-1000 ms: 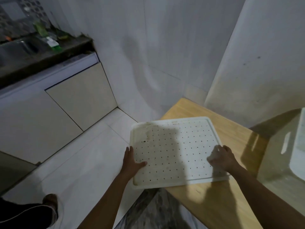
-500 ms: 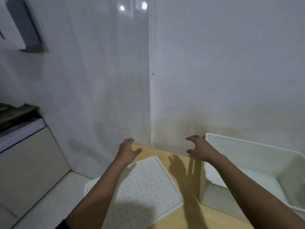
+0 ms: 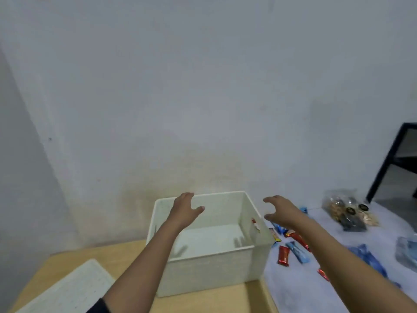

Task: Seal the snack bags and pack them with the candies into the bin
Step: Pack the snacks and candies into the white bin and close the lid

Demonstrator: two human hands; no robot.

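The left hand (image 3: 185, 211) is hovering over the open white bin (image 3: 209, 267) in the lower middle of the frame, fingers spread and empty. The right hand (image 3: 281, 212) is reaching just right of its rim, fingers loosely curved, holding nothing. Wrapped candies (image 3: 283, 255) are lying on the pale cloth (image 3: 293, 292) beside the bin, and clear snack bags (image 3: 347, 211) are sitting farther right.

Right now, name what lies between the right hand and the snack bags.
Head view: a small blue candy on the pale cloth; otherwise bare cloth.
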